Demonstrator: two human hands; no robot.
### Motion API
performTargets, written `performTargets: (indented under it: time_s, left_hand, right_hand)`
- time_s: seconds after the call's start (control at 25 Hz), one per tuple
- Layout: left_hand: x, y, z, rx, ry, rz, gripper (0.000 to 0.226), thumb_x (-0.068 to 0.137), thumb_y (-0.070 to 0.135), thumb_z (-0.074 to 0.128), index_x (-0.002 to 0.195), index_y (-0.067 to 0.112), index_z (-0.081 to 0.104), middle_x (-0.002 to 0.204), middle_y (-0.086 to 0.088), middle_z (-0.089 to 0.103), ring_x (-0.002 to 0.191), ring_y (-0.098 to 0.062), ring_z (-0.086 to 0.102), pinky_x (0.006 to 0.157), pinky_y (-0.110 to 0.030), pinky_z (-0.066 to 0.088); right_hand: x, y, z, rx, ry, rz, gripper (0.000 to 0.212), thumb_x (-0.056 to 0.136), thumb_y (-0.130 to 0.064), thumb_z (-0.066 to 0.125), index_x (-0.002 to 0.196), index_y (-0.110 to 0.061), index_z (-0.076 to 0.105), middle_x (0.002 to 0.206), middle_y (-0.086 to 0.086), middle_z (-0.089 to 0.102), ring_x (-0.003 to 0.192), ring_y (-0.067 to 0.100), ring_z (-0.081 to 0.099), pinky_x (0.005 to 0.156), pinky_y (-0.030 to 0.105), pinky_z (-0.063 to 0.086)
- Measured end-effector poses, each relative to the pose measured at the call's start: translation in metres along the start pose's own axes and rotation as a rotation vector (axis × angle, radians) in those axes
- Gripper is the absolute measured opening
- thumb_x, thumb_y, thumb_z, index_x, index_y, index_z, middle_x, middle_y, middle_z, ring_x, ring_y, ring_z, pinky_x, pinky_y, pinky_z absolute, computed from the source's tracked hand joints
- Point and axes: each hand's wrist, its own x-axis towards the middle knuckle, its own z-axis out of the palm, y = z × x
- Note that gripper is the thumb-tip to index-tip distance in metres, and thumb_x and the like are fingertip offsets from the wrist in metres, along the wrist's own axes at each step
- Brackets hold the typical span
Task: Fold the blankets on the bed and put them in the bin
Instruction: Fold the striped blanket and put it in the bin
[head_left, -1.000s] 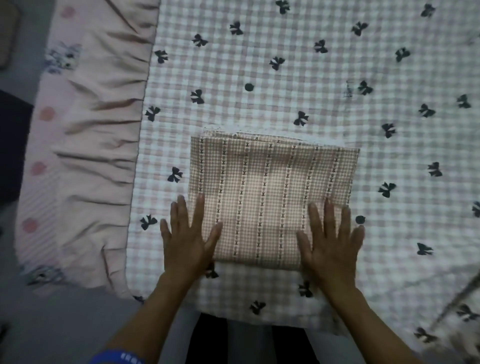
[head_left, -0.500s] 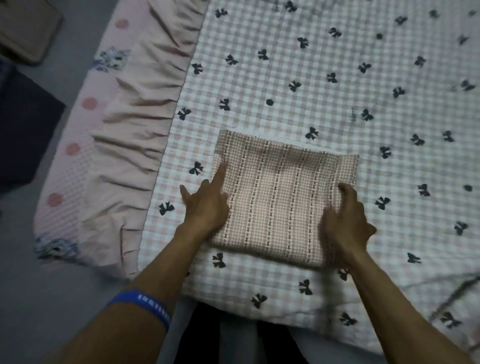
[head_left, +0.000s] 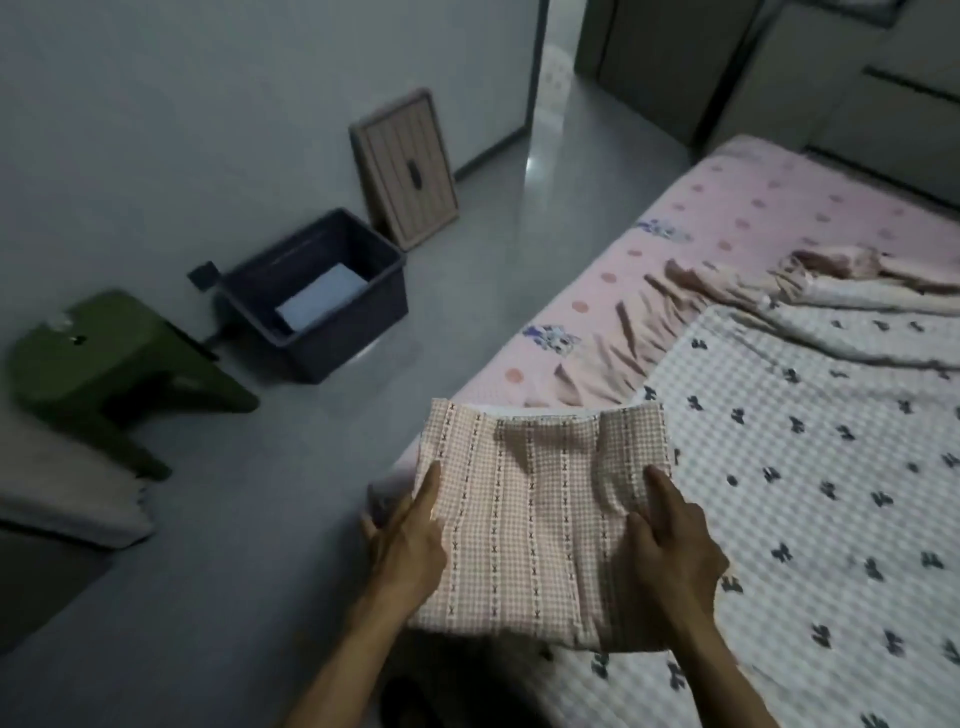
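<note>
Folded blanket (head_left: 540, 525): pink check with dark stitched stripes, a neat rectangle, lifted at the near corner of the bed (head_left: 597, 306) and gripped at both side edges — likely so the folds stay stacked in transit.
Left hand (head_left: 410, 545): clamped on the left edge, index finger laid flat on top, other fingers curled out of sight beneath; a pinch through the layers rather than a flat press.
Right hand (head_left: 670, 545): closed on the right edge, fingers spread on top, thumb apparently below — hidden, so not certain.
Sag: far edge dipping between the two grips, a mark of soft, limp cloth; two-sided support probably needed to stop the stack sliding open.
Bin (head_left: 317, 296): dark, open-topped, on the floor by the wall, well apart from the bed; something pale and flat already inside, leaving room above.
Lid (head_left: 405, 166): slatted panel leaning on the wall just beside the bin, presumably its cover, set aside to keep the mouth free.
Green stool (head_left: 104, 358): near the bin, left of the direct path.
Bow-print quilt (head_left: 810, 467): spread unfolded on the bed, apparently next.
Step in hand: carry to the bin, then lowering flat.
</note>
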Motion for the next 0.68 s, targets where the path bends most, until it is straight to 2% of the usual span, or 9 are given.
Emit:
performTargets:
  time_s: [0.16, 0.28, 0.4, 0.48, 0.6, 0.68]
  left_hand:
    - [0.022, -0.063, -0.123, -0.039, 0.129, -0.084, 0.071, 0.099, 0.022, 0.040, 0.153, 0.037, -0.004, 0.152, 0.006, 0.036, 0.137, -0.014, 0.034, 0.117, -0.056, 0.008]
    - [0.050, -0.118, -0.189, -0.221, 0.258, -0.136, 0.066, 0.098, 0.020, 0.046, 0.153, 0.037, 0.012, 0.150, 0.001, 0.041, 0.134, -0.020, 0.040, 0.115, -0.053, 0.023]
    - [0.097, -0.165, -0.228, -0.355, 0.312, -0.180, 0.064, 0.097, 0.019, 0.050, 0.152, 0.035, 0.021, 0.148, 0.000, 0.044, 0.132, -0.022, 0.044, 0.112, -0.047, 0.032]
    - [0.138, -0.194, -0.244, -0.420, 0.321, -0.176, 0.065, 0.095, 0.015, 0.053, 0.152, 0.031, 0.026, 0.148, 0.002, 0.044, 0.132, -0.021, 0.046, 0.109, -0.037, 0.037]
    - [0.225, -0.241, -0.265, -0.530, 0.388, -0.224, 0.063, 0.095, 0.010, 0.055, 0.151, 0.026, 0.030, 0.145, 0.017, 0.038, 0.133, -0.012, 0.043, 0.102, -0.017, 0.033]
    - [0.288, -0.269, -0.278, -0.553, 0.409, -0.251, 0.063, 0.096, 0.011, 0.054, 0.151, 0.027, 0.029, 0.138, 0.022, 0.034, 0.128, -0.004, 0.040, 0.099, -0.014, 0.029]
  right_hand:
    - [0.020, -0.134, 0.046, 0.162, -0.097, -0.113, 0.055, 0.092, -0.024, 0.064, 0.133, -0.054, 0.041, 0.135, 0.008, 0.055, 0.121, 0.032, 0.052, 0.103, 0.048, 0.039]
    - [0.040, -0.221, 0.092, 0.211, -0.176, -0.195, 0.058, 0.089, -0.022, 0.067, 0.121, -0.062, 0.041, 0.140, 0.000, 0.053, 0.125, 0.026, 0.051, 0.106, 0.049, 0.041]
    - [0.074, -0.293, 0.142, 0.245, -0.219, -0.241, 0.055, 0.090, -0.024, 0.066, 0.125, -0.060, 0.043, 0.141, -0.002, 0.053, 0.124, 0.023, 0.051, 0.106, 0.050, 0.042]
    - [0.107, -0.331, 0.182, 0.269, -0.272, -0.248, 0.054, 0.091, -0.024, 0.065, 0.129, -0.057, 0.044, 0.142, -0.004, 0.052, 0.123, 0.021, 0.051, 0.106, 0.049, 0.042]
    - [0.173, -0.393, 0.261, 0.319, -0.378, -0.271, 0.051, 0.093, -0.026, 0.063, 0.131, -0.055, 0.045, 0.145, -0.010, 0.047, 0.126, 0.017, 0.048, 0.107, 0.049, 0.042]
    - [0.220, -0.436, 0.313, 0.356, -0.429, -0.304, 0.049, 0.094, -0.026, 0.061, 0.132, -0.052, 0.046, 0.146, -0.013, 0.044, 0.128, 0.014, 0.046, 0.107, 0.049, 0.041]
